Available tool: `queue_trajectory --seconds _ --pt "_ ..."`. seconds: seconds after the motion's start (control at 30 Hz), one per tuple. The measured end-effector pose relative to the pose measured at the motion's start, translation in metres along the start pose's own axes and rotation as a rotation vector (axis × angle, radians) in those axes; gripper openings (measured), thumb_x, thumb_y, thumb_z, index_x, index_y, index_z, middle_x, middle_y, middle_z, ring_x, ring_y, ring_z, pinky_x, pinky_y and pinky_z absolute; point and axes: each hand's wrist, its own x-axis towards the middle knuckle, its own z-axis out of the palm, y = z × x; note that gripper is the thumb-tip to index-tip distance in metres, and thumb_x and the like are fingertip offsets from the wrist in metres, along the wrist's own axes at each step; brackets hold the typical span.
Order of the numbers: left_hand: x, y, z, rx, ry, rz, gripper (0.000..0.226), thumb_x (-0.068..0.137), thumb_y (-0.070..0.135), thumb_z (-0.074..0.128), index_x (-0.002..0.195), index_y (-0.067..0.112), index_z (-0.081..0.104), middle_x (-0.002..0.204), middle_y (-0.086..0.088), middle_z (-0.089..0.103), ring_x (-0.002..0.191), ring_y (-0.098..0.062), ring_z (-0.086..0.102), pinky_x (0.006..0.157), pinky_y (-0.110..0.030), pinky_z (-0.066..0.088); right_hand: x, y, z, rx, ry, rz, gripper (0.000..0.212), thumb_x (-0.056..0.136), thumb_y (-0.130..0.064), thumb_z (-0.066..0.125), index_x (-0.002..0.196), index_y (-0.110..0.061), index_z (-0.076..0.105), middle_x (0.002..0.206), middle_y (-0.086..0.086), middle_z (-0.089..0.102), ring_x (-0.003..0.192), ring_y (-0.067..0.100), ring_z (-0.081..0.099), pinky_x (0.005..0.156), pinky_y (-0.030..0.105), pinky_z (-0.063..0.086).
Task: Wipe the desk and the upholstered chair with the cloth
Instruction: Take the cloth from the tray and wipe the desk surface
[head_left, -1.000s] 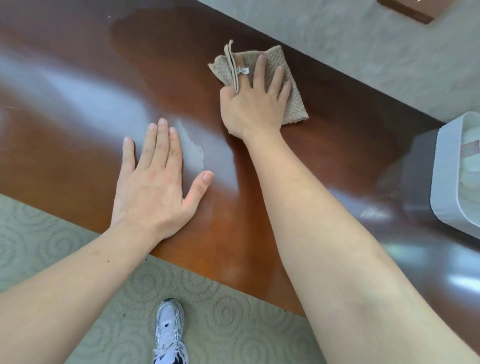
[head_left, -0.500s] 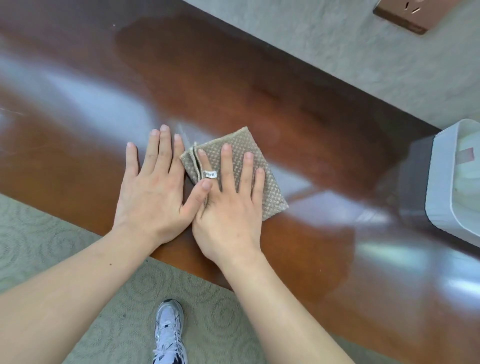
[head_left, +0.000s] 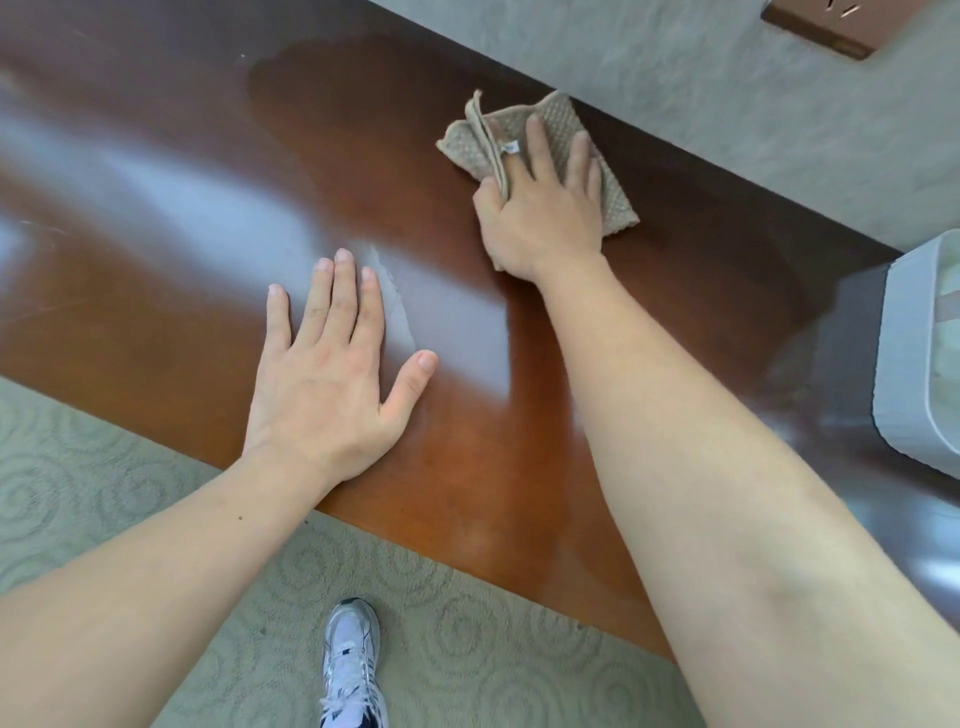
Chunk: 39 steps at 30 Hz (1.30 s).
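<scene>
A furnished room, perhaps a hotel room or office: glossy dark wooden desk (head_left: 182, 218), swirl-patterned carpet (head_left: 467, 623), textured wall (head_left: 727, 88) with a socket plate (head_left: 826, 26).

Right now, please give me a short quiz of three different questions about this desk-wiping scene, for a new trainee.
1. True or false: the right hand presses the folded beige waffle-weave cloth near the far edge of the glossy reddish-brown wooden desk.
2. Multiple choice: the left hand is (A) lifting the cloth, (B) lying flat with straight fingers on the desk, (C) holding the white plastic bin.
3. Fill in: on the patterned grey-green carpet, below the desk's near edge, one white and silver ____ shows.

Key: 1 true; 2 B; 3 sneaker.
</scene>
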Motion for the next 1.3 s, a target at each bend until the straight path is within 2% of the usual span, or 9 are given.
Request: queue_trajectory --seconds 0.13,0.27,0.4,0.6,0.77,0.87,1.03,1.2,1.3 --pt "0.002 0.001 0.003 0.051 -0.005 -0.015 0.095 0.092 0.071 0.011 0.159 0.002 0.01 0.168 -0.019 0.008 0.157 -0.029 0.003 0.124 -0.06 0.007 -0.044 0.034 0.005 -0.001 0.055 0.138 0.066 0.092 -0.046 0.019 0.155 -0.026 0.018 0.166 0.002 0.005 0.148 0.043 -0.005 0.12 0.052 -0.002" --pt "0.001 0.001 0.004 0.062 0.002 -0.014 0.096 0.092 0.07 0.011 0.158 0.0 0.011 0.168 -0.021 0.01 0.156 -0.031 0.006 0.123 -0.061 0.009 -0.145 0.041 0.02 0.016 0.075 0.176 0.067 0.094 -0.043 0.024 0.156 -0.021 0.015 0.165 0.007 0.005 0.148 0.044 -0.005 0.12 0.054 0.001" --pt "0.0 0.003 0.003 0.069 0.004 -0.017 0.094 0.094 0.069 0.013 0.158 0.0 0.012 0.167 -0.021 0.012 0.156 -0.032 0.007 0.123 -0.061 0.01 -0.23 0.024 0.036 -0.026 0.04 0.092 0.067 0.094 -0.045 0.028 0.156 -0.036 0.004 0.165 0.003 0.005 0.149 0.043 -0.005 0.12 0.055 0.004" --pt "0.0 0.003 0.001 0.062 0.001 -0.009 0.095 0.094 0.069 0.016 0.158 -0.001 0.014 0.167 -0.022 0.013 0.156 -0.033 0.009 0.122 -0.061 0.01 -0.166 0.021 0.026 -0.025 0.04 0.073 0.066 0.09 -0.047 0.024 0.154 -0.041 0.007 0.165 -0.001 0.009 0.148 0.044 -0.005 0.12 0.054 -0.002" --pt "0.0 0.002 0.001 0.062 0.009 -0.006 0.094 0.093 0.069 0.014 0.158 0.001 0.013 0.167 -0.021 0.013 0.156 -0.031 0.008 0.123 -0.059 0.009 -0.04 0.018 0.005 -0.01 0.032 0.164 0.064 0.093 -0.044 0.02 0.155 -0.029 0.017 0.166 0.001 0.007 0.147 0.047 -0.005 0.118 0.056 -0.005" --pt "0.0 0.0 0.002 0.05 0.024 -0.007 0.094 0.093 0.069 0.017 0.158 0.001 0.015 0.167 -0.02 0.015 0.156 -0.031 0.01 0.123 -0.059 0.009 -0.015 0.012 0.0 -0.013 0.0 0.167 0.064 0.093 -0.043 0.018 0.154 -0.025 0.021 0.166 -0.002 0.003 0.147 0.044 -0.008 0.118 0.055 -0.006" --pt "0.0 -0.001 0.004 0.045 0.034 -0.011 0.094 0.093 0.07 0.02 0.158 0.002 0.017 0.167 -0.019 0.016 0.156 -0.03 0.011 0.123 -0.059 0.009 -0.093 -0.002 0.013 0.013 0.029 0.003 0.065 0.091 -0.04 0.022 0.155 -0.037 0.011 0.166 -0.004 0.006 0.148 0.043 -0.008 0.119 0.052 -0.005" --pt "-0.001 0.002 0.002 0.054 0.021 -0.009 0.095 0.092 0.07 0.019 0.158 0.001 0.017 0.167 -0.02 0.016 0.156 -0.031 0.012 0.122 -0.06 0.011 -0.206 -0.002 0.029 0.009 0.03 -0.017 0.068 0.089 -0.042 0.031 0.154 -0.04 0.011 0.165 -0.004 0.008 0.149 0.039 -0.01 0.12 0.053 0.0" --pt "-0.001 0.002 0.001 0.056 0.022 -0.01 0.095 0.092 0.07 0.018 0.158 0.001 0.017 0.167 -0.02 0.015 0.156 -0.031 0.011 0.123 -0.059 0.011 -0.216 0.01 0.031 -0.008 0.017 -0.049 0.069 0.088 -0.044 0.034 0.154 -0.041 0.012 0.165 -0.005 0.009 0.15 0.038 -0.008 0.12 0.053 0.002"
